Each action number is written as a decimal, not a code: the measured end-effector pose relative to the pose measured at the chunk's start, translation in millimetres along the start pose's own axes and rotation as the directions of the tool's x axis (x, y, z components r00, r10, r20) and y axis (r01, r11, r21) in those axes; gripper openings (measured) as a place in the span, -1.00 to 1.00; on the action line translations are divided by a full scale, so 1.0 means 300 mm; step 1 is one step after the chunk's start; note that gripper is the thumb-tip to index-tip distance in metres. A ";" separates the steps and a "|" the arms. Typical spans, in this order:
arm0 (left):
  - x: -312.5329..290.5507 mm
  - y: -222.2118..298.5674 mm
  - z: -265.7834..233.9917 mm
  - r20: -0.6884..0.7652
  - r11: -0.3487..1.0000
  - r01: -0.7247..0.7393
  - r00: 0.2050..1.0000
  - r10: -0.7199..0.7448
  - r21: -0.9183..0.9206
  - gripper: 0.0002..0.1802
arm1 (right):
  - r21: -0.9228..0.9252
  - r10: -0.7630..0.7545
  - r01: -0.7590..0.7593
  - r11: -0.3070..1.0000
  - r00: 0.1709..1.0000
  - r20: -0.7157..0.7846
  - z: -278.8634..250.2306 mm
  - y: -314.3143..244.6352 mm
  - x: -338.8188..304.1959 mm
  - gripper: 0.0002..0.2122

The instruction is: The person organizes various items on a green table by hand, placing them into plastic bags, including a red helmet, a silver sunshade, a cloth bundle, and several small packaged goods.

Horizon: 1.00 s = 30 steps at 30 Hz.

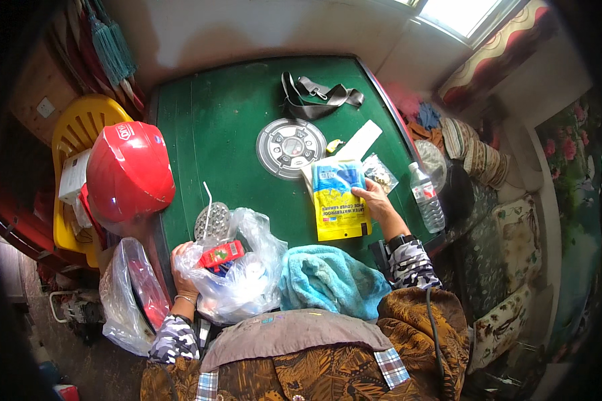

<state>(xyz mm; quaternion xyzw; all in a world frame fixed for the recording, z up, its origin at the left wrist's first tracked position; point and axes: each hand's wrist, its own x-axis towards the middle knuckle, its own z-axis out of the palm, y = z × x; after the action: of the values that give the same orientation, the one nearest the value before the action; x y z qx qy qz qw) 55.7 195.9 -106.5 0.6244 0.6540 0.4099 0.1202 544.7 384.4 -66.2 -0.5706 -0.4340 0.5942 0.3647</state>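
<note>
My right hand (379,202) is closed on the right edge of a flat yellow and blue shoe cover packet (342,212), its thumb on top. The packet lies over the green table, partly covering a white strip (359,142). At the table's near left, my left hand (184,273) grips the side of a thin clear plastic bag (257,230); some of its fingers are hidden. Inside the bag are a red box (221,254) and white and blue items. A turquoise towel (331,281) lies right of the bag, at the near edge.
On the green table (214,120) are a round control panel (291,148), a black strap (318,100), a small clear packet (379,174) and a water bottle (426,200). A red helmet (130,170) sits left, by a yellow chair (90,120). A straw (209,207) stands behind the bag.
</note>
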 end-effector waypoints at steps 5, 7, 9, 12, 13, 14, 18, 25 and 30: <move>-0.009 -0.030 0.009 0.016 1.000 -0.011 1.000 0.011 0.018 -0.59 | -0.081 -0.032 0.031 0.996 0.999 -0.011 0.013 -0.022 -0.025 -0.77; -0.008 -0.037 0.012 0.021 0.999 -0.022 1.000 0.021 0.039 -0.61 | -0.112 -0.031 0.030 0.993 0.999 -0.014 0.008 -0.022 -0.025 -0.78; -0.003 -0.039 0.020 0.037 0.997 -0.032 0.999 0.029 0.066 -0.64 | -0.120 -0.030 0.029 0.992 1.000 -0.008 0.003 -0.019 -0.024 -0.79; 0.001 -0.044 0.017 0.053 0.994 -0.042 0.998 0.037 0.097 -0.67 | -0.103 -0.025 0.025 0.994 1.000 0.000 0.001 -0.015 -0.018 -0.81; 0.003 -0.041 0.017 0.062 0.993 -0.045 0.997 0.038 0.109 -0.68 | -0.106 -0.023 0.023 0.994 1.000 0.004 -0.002 -0.016 -0.016 -0.82; 0.000 -0.049 0.024 0.046 0.994 -0.041 0.998 0.036 0.105 -0.67 | -0.108 -0.021 0.022 0.994 1.000 0.008 -0.004 -0.018 -0.014 -0.82; -0.012 -0.066 0.029 0.010 0.995 -0.035 0.999 0.034 0.094 -0.65 | -0.163 -0.008 0.014 0.987 0.999 0.037 -0.007 -0.032 -0.013 -0.83; -0.004 -0.058 0.036 -0.010 0.996 -0.047 0.999 0.048 0.074 -0.67 | -0.266 0.000 0.012 0.964 0.999 0.044 0.003 -0.055 -0.023 -0.79; -0.006 -0.063 0.041 -0.027 0.997 -0.042 0.999 0.044 0.068 -0.68 | -0.615 0.159 -0.084 0.784 0.985 0.069 -0.035 -0.167 0.033 -0.72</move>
<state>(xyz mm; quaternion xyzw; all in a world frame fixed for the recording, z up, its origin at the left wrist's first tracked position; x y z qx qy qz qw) 50.7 201.1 -128.0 0.6359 0.6556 0.3990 0.0808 551.2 412.4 -22.7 -0.6486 -0.5849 0.4774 0.0964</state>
